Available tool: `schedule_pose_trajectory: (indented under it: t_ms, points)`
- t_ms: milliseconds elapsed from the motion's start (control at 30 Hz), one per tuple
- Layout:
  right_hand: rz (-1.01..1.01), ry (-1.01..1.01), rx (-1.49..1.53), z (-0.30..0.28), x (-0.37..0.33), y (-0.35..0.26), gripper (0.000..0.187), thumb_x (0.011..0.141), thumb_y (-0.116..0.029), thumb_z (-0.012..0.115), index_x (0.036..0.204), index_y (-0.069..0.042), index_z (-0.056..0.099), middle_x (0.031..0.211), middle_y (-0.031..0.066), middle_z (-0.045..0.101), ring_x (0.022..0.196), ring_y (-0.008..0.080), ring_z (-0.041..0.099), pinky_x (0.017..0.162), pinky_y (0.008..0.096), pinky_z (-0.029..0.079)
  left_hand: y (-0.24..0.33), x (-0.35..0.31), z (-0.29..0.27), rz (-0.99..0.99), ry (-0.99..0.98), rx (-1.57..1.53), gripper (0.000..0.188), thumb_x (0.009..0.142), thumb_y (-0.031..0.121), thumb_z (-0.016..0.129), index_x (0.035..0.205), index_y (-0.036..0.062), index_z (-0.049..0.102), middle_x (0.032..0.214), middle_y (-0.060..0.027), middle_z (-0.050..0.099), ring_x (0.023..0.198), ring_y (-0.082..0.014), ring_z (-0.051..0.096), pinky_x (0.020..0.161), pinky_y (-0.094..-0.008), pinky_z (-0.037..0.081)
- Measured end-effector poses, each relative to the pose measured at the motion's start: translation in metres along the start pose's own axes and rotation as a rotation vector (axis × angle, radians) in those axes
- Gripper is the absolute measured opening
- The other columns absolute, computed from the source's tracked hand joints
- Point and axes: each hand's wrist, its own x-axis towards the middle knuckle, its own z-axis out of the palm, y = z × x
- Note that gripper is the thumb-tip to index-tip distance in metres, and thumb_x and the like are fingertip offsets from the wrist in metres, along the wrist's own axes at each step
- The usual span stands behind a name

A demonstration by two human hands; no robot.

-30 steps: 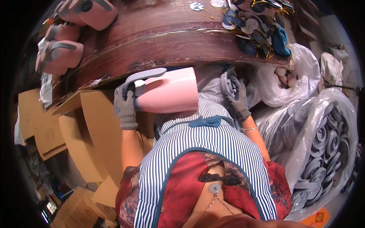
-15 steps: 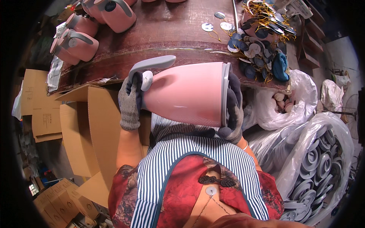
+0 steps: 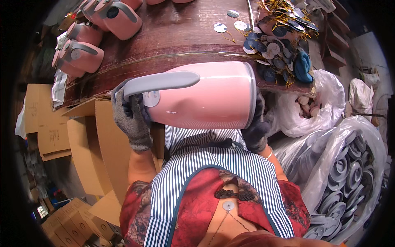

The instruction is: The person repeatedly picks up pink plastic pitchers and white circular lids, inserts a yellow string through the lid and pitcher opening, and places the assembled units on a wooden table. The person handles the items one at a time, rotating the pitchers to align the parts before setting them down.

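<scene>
A pink vacuum jug (image 3: 210,94) with a grey handle (image 3: 162,81) lies sideways in front of me, its neck to the left and its grey-rimmed base to the right. My left hand (image 3: 133,115), in a grey knitted work glove with dark fingers, is closed round the neck end by the handle's root. At the base end, my right hand (image 3: 256,131), gloved alike, grips the jug from the right; part of its fingers is hidden behind the base. A round pale sticker (image 3: 151,99) shows on the body near my left hand.
Several pink jugs (image 3: 86,57) stand on the dark red table (image 3: 177,37) at the far left. Round hang tags (image 3: 271,49) with yellow strings and a blue cloth (image 3: 303,68) lie right. Below are open cardboard boxes (image 3: 84,152) on the left and a plastic bag of grey lids (image 3: 345,177) on the right.
The jug has been rolled about its length, so the handle now lies across its near-facing side and the sticker shows more fully. Both hands still hold its ends.
</scene>
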Motion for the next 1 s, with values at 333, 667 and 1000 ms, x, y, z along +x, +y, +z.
schedule_pose_trajectory:
  t_ms: [333, 667, 1000]
  points:
    - [-0.454, -0.175, -0.290, -0.011, 0.031, -0.017, 0.100, 0.083, -0.075, 0.054, 0.156, -0.012, 0.029, 0.158, 0.0233, 0.027, 0.144, 0.0431, 0.027, 0.115, 0.0552, 0.022, -0.005, 0.028, -0.002, -0.004, -0.122, 0.210, 0.029, 0.100, 0.023, 0.055, 0.112, -0.0004, 0.066, 0.107, -0.0140, 0.067, 0.100, -0.0280, 0.062, 0.088, -0.0365, 0.048]
    - [0.831, -0.013, 0.969, 0.017, 0.035, 0.065, 0.078, 0.098, -0.070, 0.031, 0.146, -0.010, 0.042, 0.140, 0.0120, 0.054, 0.127, 0.0292, 0.052, 0.103, 0.0424, 0.047, 0.053, 0.034, 0.001, 0.810, -0.256, 0.658, 0.028, 0.086, 0.025, 0.073, 0.108, 0.0080, 0.073, 0.112, -0.0112, 0.064, 0.115, -0.0380, 0.061, 0.097, -0.0462, 0.051]
    - [0.886, 0.133, 0.572, -0.007, 0.046, 0.066, 0.064, 0.099, -0.057, 0.049, 0.136, -0.006, 0.057, 0.133, 0.0108, 0.061, 0.119, 0.0250, 0.058, 0.103, 0.0387, 0.044, -0.066, 0.192, -0.079, 0.930, -0.429, 1.157, 0.032, 0.076, 0.012, 0.072, 0.107, 0.0149, 0.069, 0.125, -0.0093, 0.059, 0.127, -0.0334, 0.051, 0.104, -0.0470, 0.043]
